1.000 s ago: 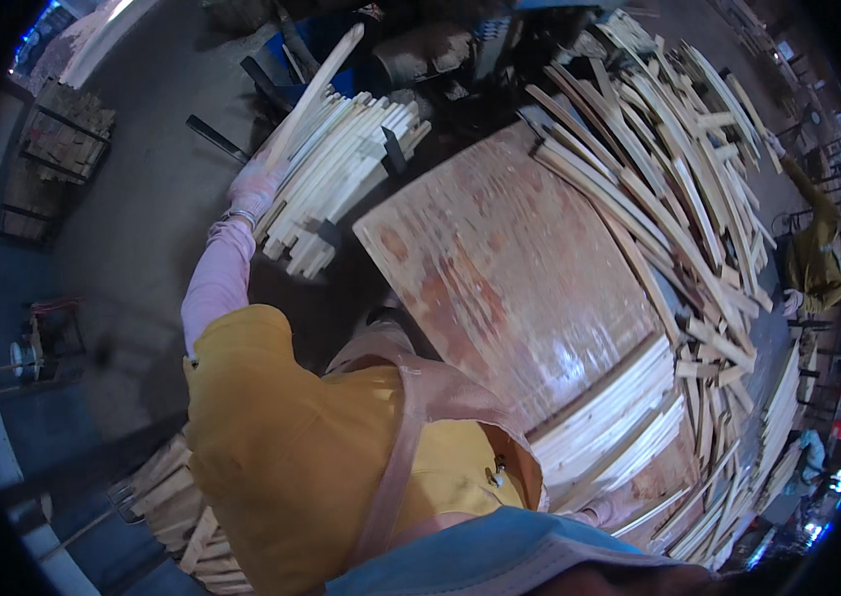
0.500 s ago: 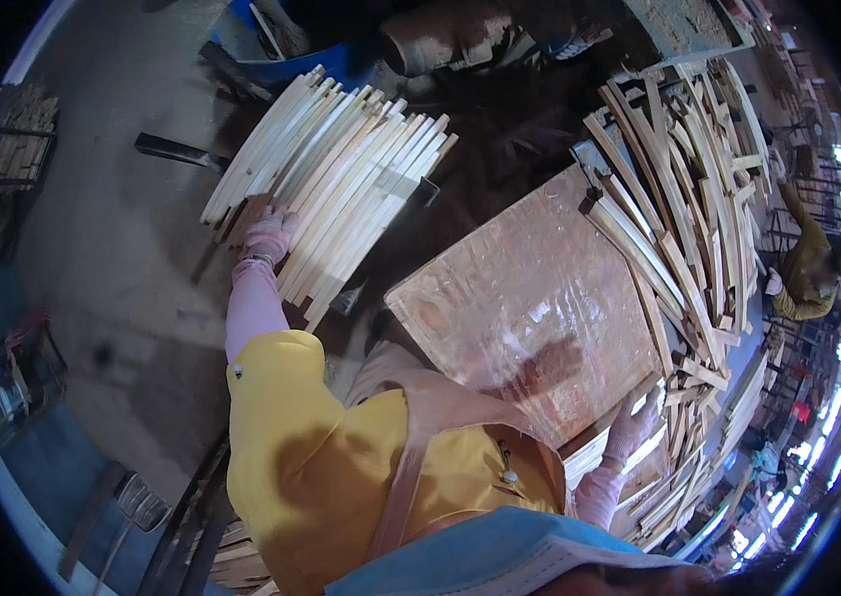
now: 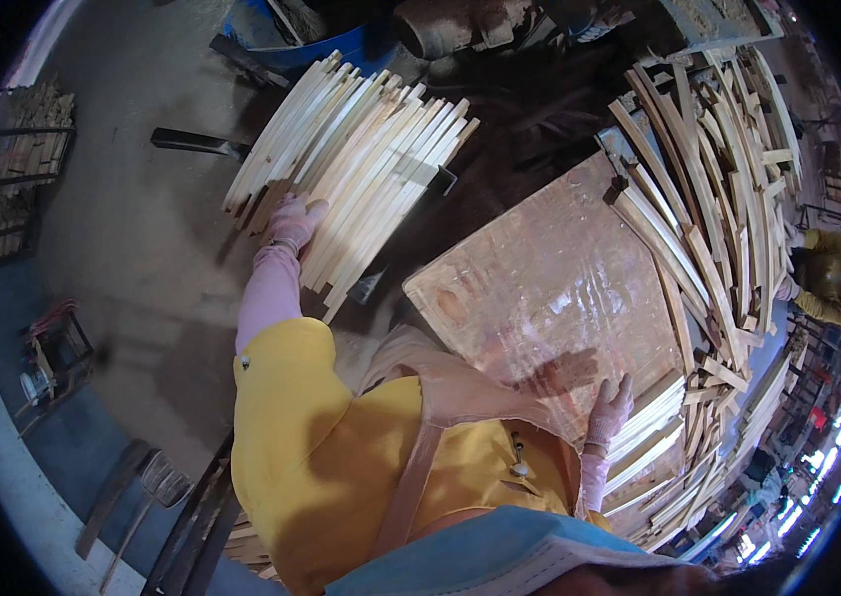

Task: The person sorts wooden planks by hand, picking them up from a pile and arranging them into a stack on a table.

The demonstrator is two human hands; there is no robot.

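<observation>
Item, nearest: I am seeing my right hand (image 3: 611, 400) resting open and flat, holding nothing, at the near corner of the reddish plywood tabletop (image 3: 549, 288), glossy and scuffed.

Item: my left hand (image 3: 293, 221) is pressing palm-down, fingers spread, on the fanned stack of pale wood slats (image 3: 351, 169) off to the left. I am judging them light, stiff, rough-sawn, slightly bowed, liable to slide; best gripped mid-length as a bundle.

Item, farther: loose slats (image 3: 718, 199) heaped along the tabletop's far right.
</observation>
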